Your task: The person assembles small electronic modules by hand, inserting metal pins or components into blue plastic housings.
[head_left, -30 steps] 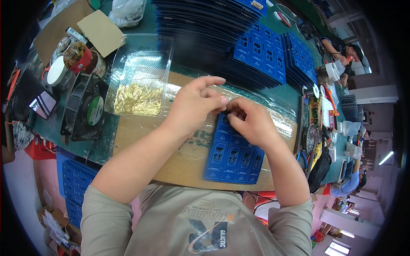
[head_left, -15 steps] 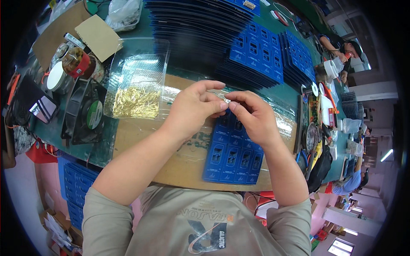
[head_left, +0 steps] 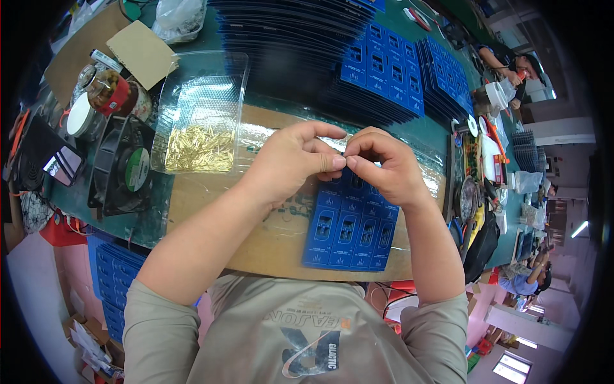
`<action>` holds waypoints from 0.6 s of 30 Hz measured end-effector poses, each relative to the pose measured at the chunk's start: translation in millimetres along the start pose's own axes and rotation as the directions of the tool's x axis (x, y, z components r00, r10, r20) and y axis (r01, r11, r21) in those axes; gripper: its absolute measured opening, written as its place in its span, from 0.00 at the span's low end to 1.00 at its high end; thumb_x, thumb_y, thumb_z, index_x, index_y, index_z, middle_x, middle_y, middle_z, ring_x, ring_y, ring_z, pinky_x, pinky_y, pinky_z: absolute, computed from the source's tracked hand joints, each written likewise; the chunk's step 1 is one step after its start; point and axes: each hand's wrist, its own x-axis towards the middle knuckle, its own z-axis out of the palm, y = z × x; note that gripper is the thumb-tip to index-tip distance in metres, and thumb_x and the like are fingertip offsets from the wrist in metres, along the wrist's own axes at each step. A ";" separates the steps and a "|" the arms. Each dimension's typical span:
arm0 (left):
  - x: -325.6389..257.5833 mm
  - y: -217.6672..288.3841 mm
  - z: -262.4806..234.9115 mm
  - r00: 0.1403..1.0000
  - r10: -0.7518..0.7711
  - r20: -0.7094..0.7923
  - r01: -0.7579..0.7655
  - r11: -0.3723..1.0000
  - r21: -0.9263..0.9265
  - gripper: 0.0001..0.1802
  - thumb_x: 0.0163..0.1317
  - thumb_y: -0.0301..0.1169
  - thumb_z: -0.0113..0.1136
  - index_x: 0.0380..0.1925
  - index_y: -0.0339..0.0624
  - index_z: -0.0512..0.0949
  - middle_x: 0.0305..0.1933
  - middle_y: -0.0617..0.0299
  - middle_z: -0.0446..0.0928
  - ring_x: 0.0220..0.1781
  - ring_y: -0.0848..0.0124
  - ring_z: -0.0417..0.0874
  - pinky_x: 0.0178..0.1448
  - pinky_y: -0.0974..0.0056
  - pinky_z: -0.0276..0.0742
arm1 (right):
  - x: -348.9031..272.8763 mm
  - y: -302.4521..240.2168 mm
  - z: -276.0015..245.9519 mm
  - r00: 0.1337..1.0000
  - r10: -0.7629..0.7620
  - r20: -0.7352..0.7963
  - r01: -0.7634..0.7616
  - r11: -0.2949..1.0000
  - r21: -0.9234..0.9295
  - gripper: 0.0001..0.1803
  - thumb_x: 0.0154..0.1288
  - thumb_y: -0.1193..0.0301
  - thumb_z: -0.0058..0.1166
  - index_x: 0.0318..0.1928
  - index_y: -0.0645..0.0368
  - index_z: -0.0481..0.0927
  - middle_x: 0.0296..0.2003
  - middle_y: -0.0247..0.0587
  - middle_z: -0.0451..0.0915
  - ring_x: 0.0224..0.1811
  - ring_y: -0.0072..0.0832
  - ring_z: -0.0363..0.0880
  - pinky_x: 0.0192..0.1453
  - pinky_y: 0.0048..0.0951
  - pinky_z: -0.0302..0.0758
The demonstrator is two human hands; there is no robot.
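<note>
My left hand (head_left: 299,155) and my right hand (head_left: 389,165) meet fingertip to fingertip above a blue circuit board panel (head_left: 348,230). Thumb and fingers are pinched on both. Whatever lies between the fingertips is too small and covered to make out. The panel rests on a tan board (head_left: 268,246), its far part hidden under my hands. Left of my left hand stands a clear plastic tray (head_left: 211,70) with a heap of small gold-coloured pins (head_left: 201,150).
Tall stacks of blue panels (head_left: 384,70) stand at the back. On the left are a black fan (head_left: 121,166), glass jars (head_left: 109,89) and a phone (head_left: 64,163). Tools and a dark bar (head_left: 449,173) lie at right; a co-worker (head_left: 505,67) sits beyond.
My fingertips have drawn closer together, and the small pale piece seen between them before is now covered. The right hand has turned slightly. The whole view has shifted a little.
</note>
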 end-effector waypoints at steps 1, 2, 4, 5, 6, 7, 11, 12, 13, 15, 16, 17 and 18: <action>0.9 -1.3 -0.7 1.000 -0.001 0.000 0.001 1.000 0.000 0.25 0.59 0.23 0.67 0.56 0.33 0.74 0.37 0.60 0.83 0.38 0.73 0.85 0.46 0.69 0.81 | -0.5 3.0 4.3 0.999 0.024 -0.039 -0.022 0.998 0.055 0.07 0.63 0.72 0.61 0.40 0.61 0.82 0.37 0.32 0.79 0.32 0.17 0.74 0.37 0.21 0.71; 1.8 -2.6 -1.5 1.000 0.006 -0.027 -0.007 1.000 -0.024 0.25 0.59 0.23 0.67 0.57 0.33 0.73 0.36 0.60 0.83 0.38 0.73 0.84 0.46 0.69 0.80 | -1.5 4.4 7.1 0.996 0.050 -0.077 -0.042 0.993 0.110 0.07 0.64 0.72 0.60 0.40 0.62 0.82 0.37 0.32 0.80 0.32 0.17 0.74 0.37 0.21 0.72; 3.0 -1.9 -2.8 0.998 0.013 -0.058 -0.016 0.999 -0.050 0.25 0.59 0.23 0.67 0.57 0.33 0.73 0.36 0.61 0.83 0.38 0.73 0.84 0.46 0.69 0.80 | -4.6 3.3 8.5 0.987 0.128 -0.097 -0.105 0.971 0.215 0.07 0.64 0.73 0.59 0.41 0.63 0.81 0.38 0.33 0.81 0.32 0.17 0.75 0.38 0.21 0.73; 3.6 0.1 -2.0 0.995 0.025 -0.095 -0.030 0.998 -0.051 0.26 0.59 0.23 0.67 0.57 0.33 0.72 0.36 0.61 0.82 0.38 0.74 0.84 0.47 0.69 0.80 | -6.6 2.8 8.9 0.972 0.208 -0.109 -0.164 0.934 0.318 0.07 0.64 0.73 0.59 0.41 0.63 0.80 0.39 0.35 0.82 0.33 0.17 0.77 0.38 0.20 0.74; 3.4 1.1 -2.2 0.990 0.036 -0.133 -0.043 0.998 -0.050 0.26 0.60 0.23 0.67 0.58 0.33 0.72 0.35 0.62 0.82 0.38 0.74 0.84 0.47 0.69 0.80 | -9.1 3.5 9.1 0.973 0.207 -0.105 -0.164 0.933 0.319 0.07 0.64 0.73 0.59 0.41 0.63 0.80 0.39 0.35 0.82 0.33 0.17 0.77 0.38 0.20 0.74; 3.3 0.4 -3.6 0.990 0.036 -0.137 -0.044 0.998 -0.052 0.26 0.60 0.23 0.67 0.58 0.33 0.72 0.35 0.62 0.82 0.38 0.74 0.84 0.47 0.69 0.80 | -11.9 5.0 9.0 0.968 0.241 -0.068 -0.214 0.938 0.273 0.07 0.65 0.74 0.58 0.41 0.64 0.80 0.39 0.36 0.83 0.34 0.18 0.78 0.39 0.21 0.75; 4.4 -3.3 -6.1 0.992 0.056 -0.117 -0.064 0.996 -0.065 0.26 0.60 0.24 0.67 0.58 0.33 0.71 0.35 0.63 0.82 0.39 0.74 0.83 0.48 0.70 0.80 | -11.6 5.6 14.4 0.933 0.359 0.037 -0.360 0.922 0.144 0.07 0.65 0.75 0.56 0.41 0.64 0.79 0.37 0.38 0.84 0.38 0.20 0.81 0.41 0.22 0.77; 4.3 -3.2 -6.7 0.991 0.060 -0.120 -0.066 0.996 -0.051 0.26 0.61 0.24 0.67 0.59 0.33 0.71 0.35 0.63 0.82 0.39 0.74 0.83 0.48 0.70 0.80 | -11.4 5.2 15.4 0.933 0.359 0.039 -0.361 0.922 0.143 0.07 0.65 0.75 0.56 0.41 0.64 0.79 0.37 0.38 0.84 0.38 0.20 0.81 0.41 0.22 0.77; 4.4 -3.0 -6.7 0.991 0.060 -0.121 -0.066 0.996 -0.052 0.26 0.61 0.24 0.67 0.59 0.33 0.71 0.35 0.63 0.82 0.39 0.74 0.83 0.48 0.70 0.80 | -11.4 4.7 16.3 0.937 0.351 0.010 -0.349 0.928 0.132 0.06 0.65 0.75 0.56 0.41 0.64 0.79 0.36 0.37 0.84 0.37 0.19 0.81 0.41 0.22 0.77; 4.1 -2.3 -6.4 0.991 0.063 -0.117 -0.071 0.995 -0.063 0.26 0.61 0.24 0.67 0.59 0.33 0.71 0.36 0.62 0.82 0.39 0.74 0.83 0.48 0.69 0.80 | -10.8 2.6 16.4 0.940 0.341 -0.017 -0.336 0.934 0.118 0.06 0.65 0.75 0.56 0.40 0.64 0.79 0.35 0.37 0.84 0.36 0.19 0.81 0.40 0.22 0.77; 3.6 -1.6 -6.4 0.991 0.065 -0.118 -0.073 0.995 -0.065 0.26 0.61 0.24 0.67 0.59 0.33 0.71 0.36 0.62 0.82 0.39 0.74 0.83 0.48 0.69 0.80 | -10.1 0.6 15.5 0.936 0.351 -0.028 -0.343 0.927 0.150 0.06 0.65 0.75 0.56 0.40 0.64 0.79 0.34 0.36 0.84 0.34 0.19 0.80 0.39 0.22 0.77; 3.0 -0.8 -6.4 0.989 0.067 -0.130 -0.074 0.996 -0.054 0.25 0.61 0.24 0.66 0.58 0.33 0.71 0.36 0.62 0.82 0.39 0.74 0.83 0.48 0.69 0.80 | -9.3 -0.9 15.1 0.931 0.362 -0.039 -0.350 0.919 0.181 0.06 0.65 0.74 0.56 0.40 0.64 0.80 0.33 0.35 0.84 0.33 0.18 0.79 0.38 0.22 0.77; 3.3 -0.3 -6.0 0.988 0.067 -0.141 -0.074 0.996 -0.041 0.25 0.61 0.25 0.66 0.58 0.33 0.71 0.36 0.61 0.82 0.39 0.74 0.84 0.48 0.69 0.80 | -8.0 -0.8 14.5 0.932 0.361 -0.039 -0.349 0.920 0.180 0.06 0.65 0.74 0.56 0.40 0.64 0.80 0.33 0.35 0.84 0.33 0.18 0.79 0.38 0.22 0.77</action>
